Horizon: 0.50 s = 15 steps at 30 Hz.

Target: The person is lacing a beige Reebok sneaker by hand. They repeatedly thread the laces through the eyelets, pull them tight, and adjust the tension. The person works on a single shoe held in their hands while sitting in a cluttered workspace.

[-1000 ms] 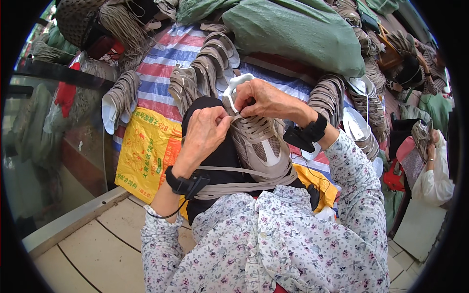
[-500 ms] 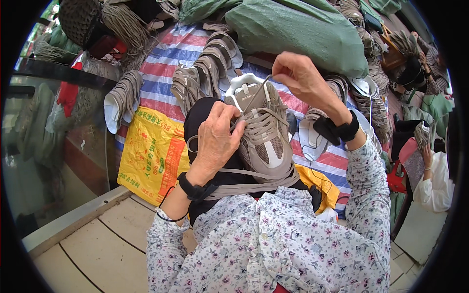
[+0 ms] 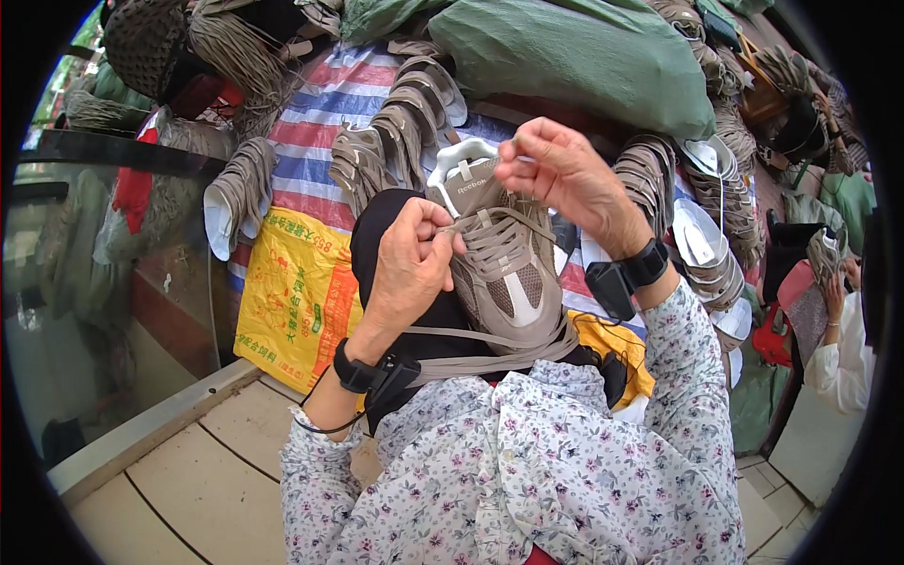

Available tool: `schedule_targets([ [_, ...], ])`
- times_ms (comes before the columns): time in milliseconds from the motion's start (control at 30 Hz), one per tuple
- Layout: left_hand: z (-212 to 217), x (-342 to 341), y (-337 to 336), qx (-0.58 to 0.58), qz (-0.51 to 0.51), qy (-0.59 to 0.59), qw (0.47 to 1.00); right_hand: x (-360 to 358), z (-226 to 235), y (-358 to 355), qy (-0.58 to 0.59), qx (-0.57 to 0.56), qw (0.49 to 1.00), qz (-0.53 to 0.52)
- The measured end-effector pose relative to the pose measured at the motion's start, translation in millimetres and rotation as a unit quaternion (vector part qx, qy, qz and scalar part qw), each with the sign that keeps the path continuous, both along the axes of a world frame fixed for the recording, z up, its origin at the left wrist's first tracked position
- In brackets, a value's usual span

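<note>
Looks light and supple, this shoe upper (image 3: 521, 299), best held where the left hand (image 3: 411, 262) pinches its ten-o'clock edge, while the right hand (image 3: 568, 186), one o'clock, grips I can't tell what.

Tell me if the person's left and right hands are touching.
Apart. In the head view, the shoe tongue shows in the gap between the left hand and right hand.

light: bright, soft, blown out at 10 o'clock | glare: reflections on glass (image 3: 132, 301) at 9, mild sheen on sack (image 3: 584, 61) at 1 | shadow: dark under sack's lower edge | focus: shoe (image 3: 513, 282) crisp mid-frame, detail soft toward 3 | lens: fisheye, black corners, floor (image 3: 202, 461) seams bowed at 8
</note>
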<state>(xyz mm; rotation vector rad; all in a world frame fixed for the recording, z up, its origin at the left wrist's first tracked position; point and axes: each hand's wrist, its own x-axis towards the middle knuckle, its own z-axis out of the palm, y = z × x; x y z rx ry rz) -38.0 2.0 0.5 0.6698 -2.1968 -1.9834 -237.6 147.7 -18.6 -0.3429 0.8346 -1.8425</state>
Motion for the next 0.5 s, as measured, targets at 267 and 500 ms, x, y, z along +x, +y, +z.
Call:
schedule_targets([
  [267, 5, 7, -23, 0.078, -0.076, 0.0, 0.994, -143, -32, 60, 0.15, 0.023, 0.966, -0.208],
  [500, -3, -2, -18, -0.098, 0.001, 0.028, 0.995, -259, 7, 112, 0.335, 0.108, 0.889, -0.295],
])
